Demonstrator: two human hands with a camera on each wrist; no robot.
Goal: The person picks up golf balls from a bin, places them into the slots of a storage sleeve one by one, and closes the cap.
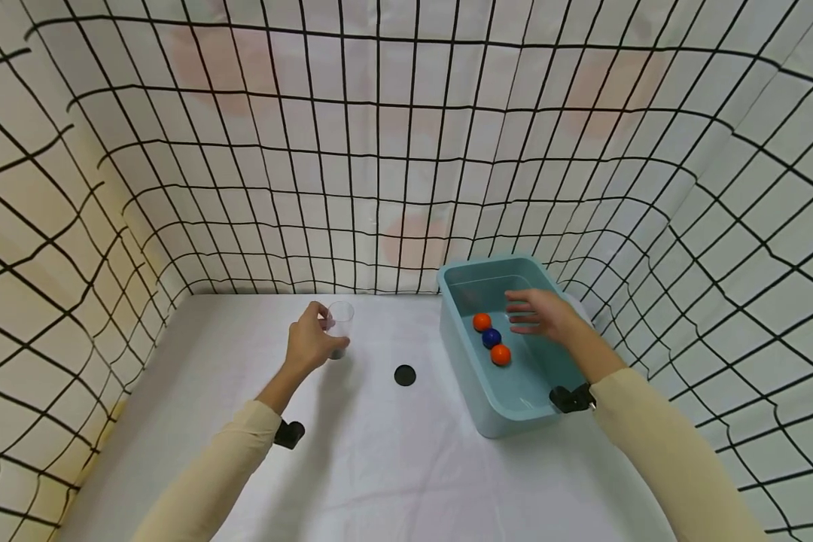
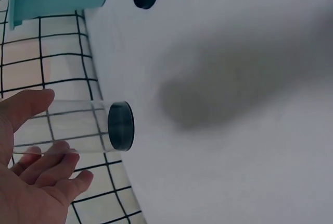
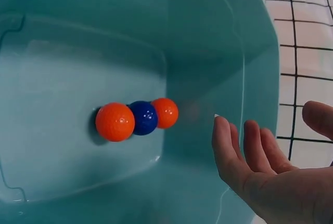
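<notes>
Clear cup (image 1: 339, 325) held upright on table (image 1: 379, 452) by left hand (image 1: 309, 340), fingers curled round it. Right hand (image 1: 540, 313) spread, empty, above tub (image 1: 494, 421) at right; three balls (image 1: 491, 338) just left of it.

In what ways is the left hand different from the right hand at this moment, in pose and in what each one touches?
The left hand is curled around a clear plastic cup standing on the white table; the right hand holds nothing. The left hand's fingers wrap the cup's side, while the right hand's fingers are relaxed and spread above the teal tub, near three floating balls. Both wear cream sleeves and wrist cameras.
</notes>
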